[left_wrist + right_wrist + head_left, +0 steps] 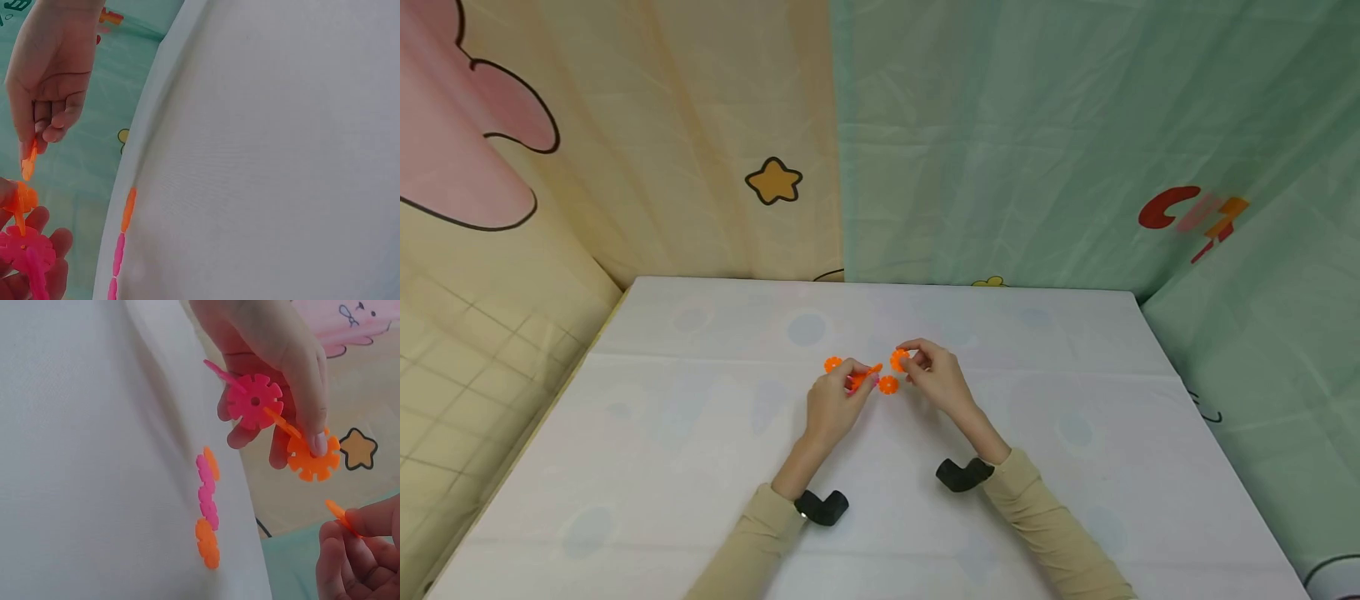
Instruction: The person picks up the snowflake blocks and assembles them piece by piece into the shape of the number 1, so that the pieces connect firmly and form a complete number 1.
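Note:
My left hand holds a small chain of interlocked notched plastic discs. In the right wrist view, a pink disc and an orange disc of that chain show face-on, with a pink and an orange disc edge-on between and beside them. The thumb presses on the face-on orange disc. My right hand pinches a single orange disc at its rim, just right of the chain. A small gap separates this disc from the chain in the right wrist view.
On the white-covered table lie loose discs near the hands: an orange disc behind the left hand, another orange disc between the hands, and several pink discs in a row with orange ones. Patterned curtains stand behind.

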A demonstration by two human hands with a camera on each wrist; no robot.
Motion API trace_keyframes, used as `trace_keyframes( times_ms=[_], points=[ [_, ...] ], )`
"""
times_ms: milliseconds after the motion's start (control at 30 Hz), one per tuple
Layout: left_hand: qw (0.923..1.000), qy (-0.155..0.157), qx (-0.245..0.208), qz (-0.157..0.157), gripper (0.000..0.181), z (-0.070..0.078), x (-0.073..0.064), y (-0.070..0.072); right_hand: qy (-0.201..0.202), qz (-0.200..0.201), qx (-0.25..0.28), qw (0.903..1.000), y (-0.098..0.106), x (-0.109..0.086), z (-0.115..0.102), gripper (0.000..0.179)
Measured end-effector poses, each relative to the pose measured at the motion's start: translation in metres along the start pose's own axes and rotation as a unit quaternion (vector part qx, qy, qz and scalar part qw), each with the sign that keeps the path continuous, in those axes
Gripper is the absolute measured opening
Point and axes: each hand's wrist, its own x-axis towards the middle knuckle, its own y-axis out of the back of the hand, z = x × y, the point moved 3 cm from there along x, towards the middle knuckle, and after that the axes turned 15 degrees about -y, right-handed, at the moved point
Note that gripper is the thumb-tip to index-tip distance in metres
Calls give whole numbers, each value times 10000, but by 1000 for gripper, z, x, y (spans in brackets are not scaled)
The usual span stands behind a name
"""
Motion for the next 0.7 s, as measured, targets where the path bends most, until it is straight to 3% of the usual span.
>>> trace_keyframes(
  times_ms=[267, 433, 700],
  points=[
    [10000, 13, -63, -48, 16, 7, 0, -2, 142, 151, 441, 9988, -2, -2, -3, 23],
    [10000, 52, -59, -50, 15, 8, 0, -2, 199, 119, 481, 9986, -4, -3, -3, 21],
    [9998, -145, 98, -114, 14, 8, 2, -3, 259, 153, 467, 9985, -5, -4, -4, 21]
  ],
)
